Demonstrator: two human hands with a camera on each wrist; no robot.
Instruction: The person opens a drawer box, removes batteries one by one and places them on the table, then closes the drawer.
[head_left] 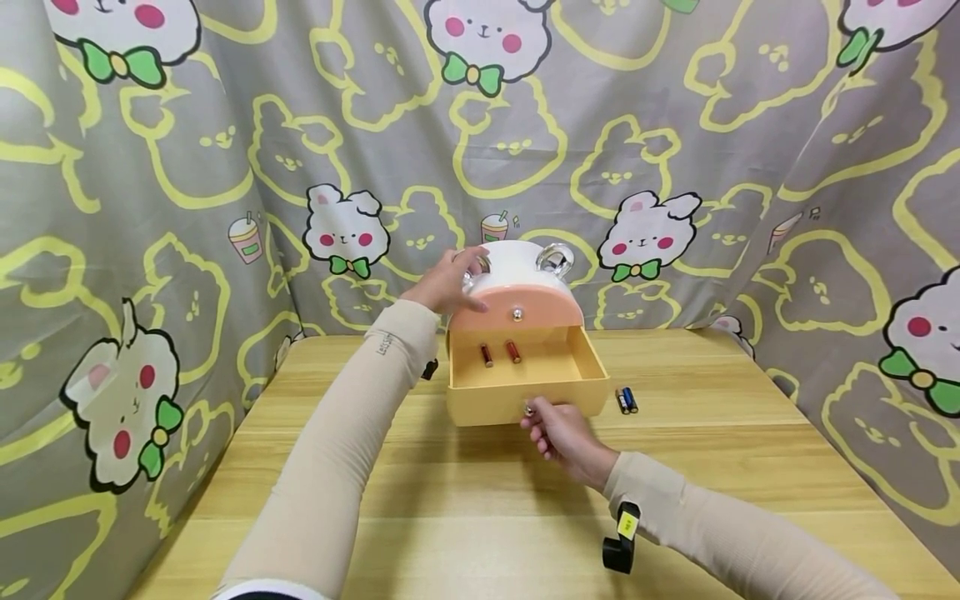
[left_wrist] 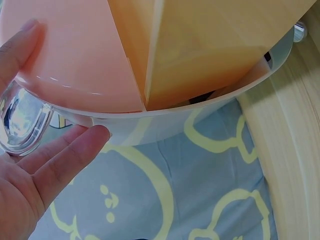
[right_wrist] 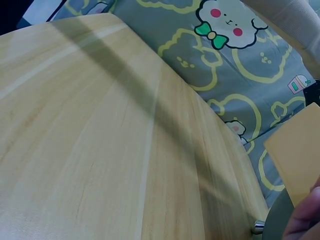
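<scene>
A small drawer cabinet with a white body (head_left: pixel 510 252) and silver ear-shaped loops (head_left: pixel 556 260) stands on the table. Its upper pink drawer (head_left: pixel 540 307) is closed; the lower yellow drawer (head_left: pixel 480 404) is pulled out. Two red batteries (head_left: pixel 513 352) lie inside the yellow drawer. My left hand (head_left: pixel 448 282) holds the cabinet's upper left side around one loop, thumb (left_wrist: pixel 20 50) on the pink front and fingers (left_wrist: pixel 75 155) against the white side. With thumb and finger, my right hand (head_left: pixel 570 440) pinches the silver knob (head_left: pixel 529 410) of the yellow drawer; the right wrist view shows only part of that hand.
Two batteries, one dark and one blue (head_left: pixel 630 401), lie on the wooden table (head_left: pixel 712 442) right of the cabinet. A grey curtain (head_left: pixel 420 175) with cartoon prints hangs behind the table and along both sides.
</scene>
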